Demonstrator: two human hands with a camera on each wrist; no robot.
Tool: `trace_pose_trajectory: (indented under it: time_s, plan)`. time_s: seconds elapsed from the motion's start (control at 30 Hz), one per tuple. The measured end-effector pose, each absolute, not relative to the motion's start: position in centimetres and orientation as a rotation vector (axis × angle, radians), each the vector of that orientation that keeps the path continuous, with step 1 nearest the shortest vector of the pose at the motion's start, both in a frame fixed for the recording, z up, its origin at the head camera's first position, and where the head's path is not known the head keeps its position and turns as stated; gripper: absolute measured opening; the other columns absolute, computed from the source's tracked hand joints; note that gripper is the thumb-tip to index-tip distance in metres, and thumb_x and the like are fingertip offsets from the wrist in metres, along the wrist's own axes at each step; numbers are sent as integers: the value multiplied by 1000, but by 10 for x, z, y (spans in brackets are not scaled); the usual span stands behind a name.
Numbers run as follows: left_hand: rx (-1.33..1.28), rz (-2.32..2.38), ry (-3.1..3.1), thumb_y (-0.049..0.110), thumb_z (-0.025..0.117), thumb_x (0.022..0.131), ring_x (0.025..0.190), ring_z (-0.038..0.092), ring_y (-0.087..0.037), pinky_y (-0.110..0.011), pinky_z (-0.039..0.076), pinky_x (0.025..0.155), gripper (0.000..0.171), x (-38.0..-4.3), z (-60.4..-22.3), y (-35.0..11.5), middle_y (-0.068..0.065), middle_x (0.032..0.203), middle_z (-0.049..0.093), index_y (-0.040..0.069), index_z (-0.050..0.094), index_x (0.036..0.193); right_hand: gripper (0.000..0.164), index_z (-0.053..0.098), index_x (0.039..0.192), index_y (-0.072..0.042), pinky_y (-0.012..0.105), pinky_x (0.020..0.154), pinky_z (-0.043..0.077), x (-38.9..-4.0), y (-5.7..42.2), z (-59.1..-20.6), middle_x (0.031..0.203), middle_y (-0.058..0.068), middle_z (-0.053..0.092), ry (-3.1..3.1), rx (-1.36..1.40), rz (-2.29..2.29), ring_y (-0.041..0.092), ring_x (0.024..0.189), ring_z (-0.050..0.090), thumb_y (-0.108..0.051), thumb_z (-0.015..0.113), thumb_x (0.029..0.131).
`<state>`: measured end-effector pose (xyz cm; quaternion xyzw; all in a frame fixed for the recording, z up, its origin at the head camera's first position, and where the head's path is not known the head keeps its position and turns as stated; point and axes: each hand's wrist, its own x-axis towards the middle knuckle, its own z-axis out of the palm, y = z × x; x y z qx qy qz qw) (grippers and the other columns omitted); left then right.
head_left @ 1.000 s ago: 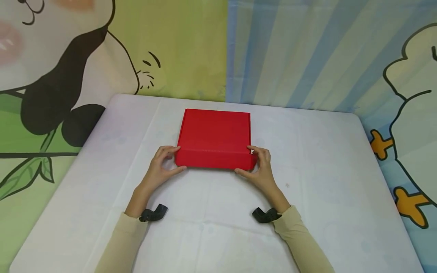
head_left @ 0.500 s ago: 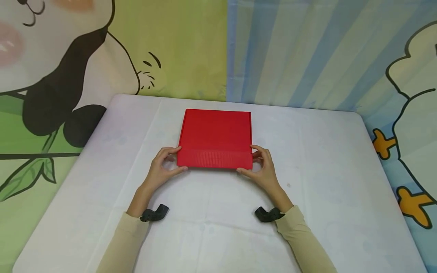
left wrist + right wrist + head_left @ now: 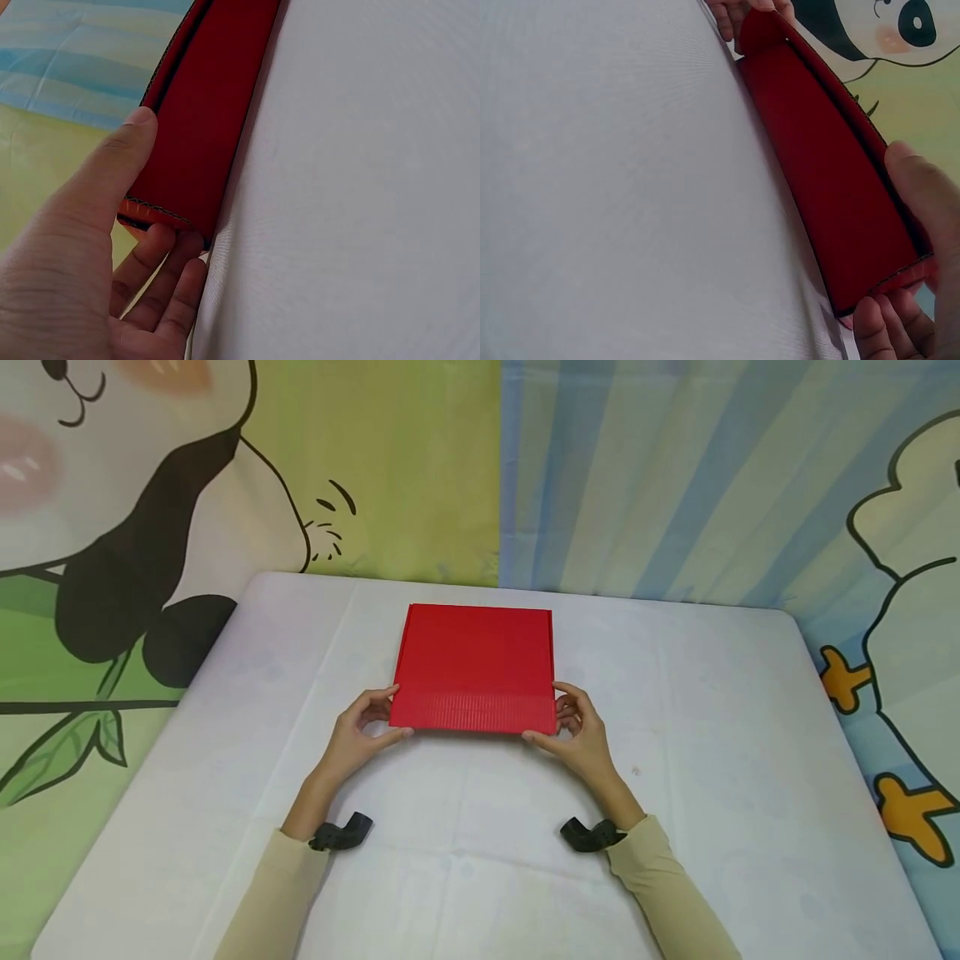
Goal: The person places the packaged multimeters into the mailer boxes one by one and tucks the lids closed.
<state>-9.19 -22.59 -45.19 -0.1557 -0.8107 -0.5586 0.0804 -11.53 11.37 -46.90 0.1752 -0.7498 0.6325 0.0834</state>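
A red cardboard box point(image 3: 477, 652) with a hinged lid lies on the white table, its ribbed front strip toward me. My left hand point(image 3: 358, 727) holds the front left corner, thumb at the lid's front edge and fingers along the side. At the front right corner my right hand point(image 3: 581, 731) grips in the same way. A dark gap shows between the lid edge and the front wall point(image 3: 817, 157) in the right wrist view. The left wrist view has my fingertips point(image 3: 191, 241) right at the box's end, below a cut cardboard edge. The box's inside is hidden.
The white cloth-covered table point(image 3: 735, 735) spreads around the box on all sides. Behind it hang printed curtains point(image 3: 645, 468) with a panda and a pale cartoon figure. A black camera mount point(image 3: 341, 832) sits at my left wrist, another mount point(image 3: 592, 835) at the right.
The red tab that stuck out at the box's right front corner has gone in, and the front strip now lines up with the sides. My right hand has shifted slightly right; the left barely moved.
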Motion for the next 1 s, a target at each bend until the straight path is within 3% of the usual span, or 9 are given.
trace_pose_trajectory:
  time_s: [0.17,0.33,0.5,0.63,0.8,0.9,1.0]
  plan:
    - [-458,-1681,-2423,-11,77,75,90,58,-16,-34,54,84,61,-92,-453,-226,-23,102,58,-10,52,131,74,42,135,12,16,74,49,-124,120,-487,99,24,48,-2147,596,2043,16,86,49,20,75,70]
    - [-432,-1716,-2417,-10,71,82,93,57,-15,-28,53,86,53,-93,-455,-226,-22,104,57,-10,52,131,62,39,133,16,19,86,48,-128,123,-491,103,16,45,-1993,711,2184,14,94,49,23,63,76]
    - [-452,-1707,-2406,-13,68,82,91,57,-19,-26,53,85,51,-94,-455,-226,-23,103,56,-12,51,130,62,37,136,17,25,105,39,-129,121,-494,134,22,36,-1989,798,2144,16,121,43,20,59,79]
    - [-468,-1685,-2398,-14,68,81,90,56,-21,-27,54,83,53,-96,-455,-225,-23,104,54,-11,50,131,62,39,139,14,23,110,34,-128,121,-494,149,26,24,-2082,778,2128,18,134,32,18,58,80]
    - [-468,-1633,-2426,-12,69,81,109,54,-19,-39,52,91,60,-99,-455,-224,-25,125,49,-9,47,136,63,41,140,11,18,110,32,-127,119,-492,153,24,23,-2175,703,2104,20,137,28,19,59,79]
    - [-486,-1661,-2436,-14,68,81,127,47,-30,-49,42,104,64,-103,-455,-223,-28,140,40,-9,43,140,64,42,139,11,18,109,33,-127,118,-490,152,26,24,-2194,674,2090,20,135,33,23,59,78]
    - [-489,-1702,-2469,-15,67,81,134,39,-40,-53,35,108,64,-107,-454,-221,-29,147,34,-10,42,141,63,42,137,14,19,109,34,-125,116,-482,150,30,25,-2210,661,2066,17,132,38,25,59,77]
